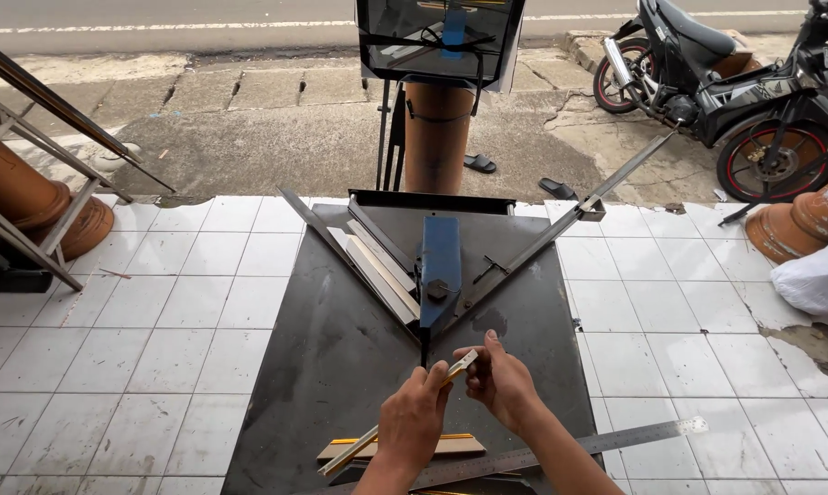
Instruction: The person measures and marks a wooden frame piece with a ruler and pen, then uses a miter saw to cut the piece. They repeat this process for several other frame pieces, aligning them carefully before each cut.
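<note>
Both hands closed around wooden strip.

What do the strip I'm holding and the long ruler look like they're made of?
Strip: probably wood moulding, pale face with a gold-coloured edge; both hands, left hand and right hand, hold it. Ruler: likely steel, grey with a dull sheen.

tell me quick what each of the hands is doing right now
Left hand: closed around the thin wooden strip.
Right hand: fingers pinching that strip's upper end.
</note>
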